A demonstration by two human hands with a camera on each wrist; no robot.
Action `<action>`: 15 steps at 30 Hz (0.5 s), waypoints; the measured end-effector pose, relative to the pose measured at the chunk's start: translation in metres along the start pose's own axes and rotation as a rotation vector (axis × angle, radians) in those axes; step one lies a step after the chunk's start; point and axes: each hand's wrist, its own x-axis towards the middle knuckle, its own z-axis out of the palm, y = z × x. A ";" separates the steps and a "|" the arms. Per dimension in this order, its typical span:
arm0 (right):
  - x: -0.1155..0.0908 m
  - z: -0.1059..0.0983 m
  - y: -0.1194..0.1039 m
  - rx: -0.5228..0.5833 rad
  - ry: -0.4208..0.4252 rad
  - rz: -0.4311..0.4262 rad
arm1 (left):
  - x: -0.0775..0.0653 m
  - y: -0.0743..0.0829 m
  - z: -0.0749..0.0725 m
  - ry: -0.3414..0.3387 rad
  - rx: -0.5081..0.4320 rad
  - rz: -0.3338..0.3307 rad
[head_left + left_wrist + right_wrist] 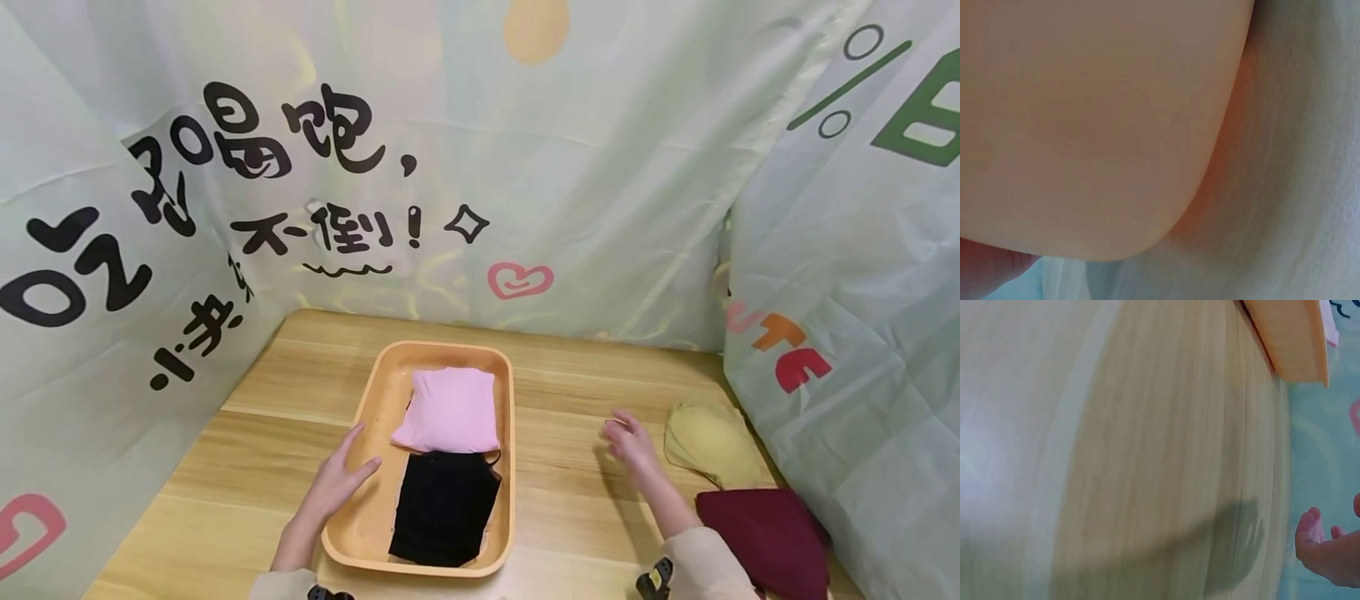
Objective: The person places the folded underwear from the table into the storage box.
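Hands are working either side of the tray (372,400) on the tabletop (570,400). Left hand (335,482) is resting flat, fingers straight, on the tray's left rim, steadying it. Right hand (628,439) is hovering loosely curled, gripping nothing, just beside the yellow garment (712,442); dark red garment (765,533) is lying nearer the person. Advice: keep the tray pinned w/ left hand, pinch the yellow piece at its edge. Tray contents: folded pink cloth (450,410) at far end, black cloth (444,507) at near end, edges touching.

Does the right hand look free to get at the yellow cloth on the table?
Probably yes: the right hand hovers open beside the yellow cloth, with only bare table between them.
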 end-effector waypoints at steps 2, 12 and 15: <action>0.001 -0.006 -0.001 -0.007 0.009 0.005 | 0.000 -0.001 0.000 0.001 0.002 0.001; 0.003 -0.028 0.003 -0.062 0.050 0.020 | 0.001 -0.003 0.002 0.012 0.004 0.016; 0.004 -0.033 0.005 -0.065 0.056 0.022 | 0.000 -0.002 0.001 0.012 0.007 0.015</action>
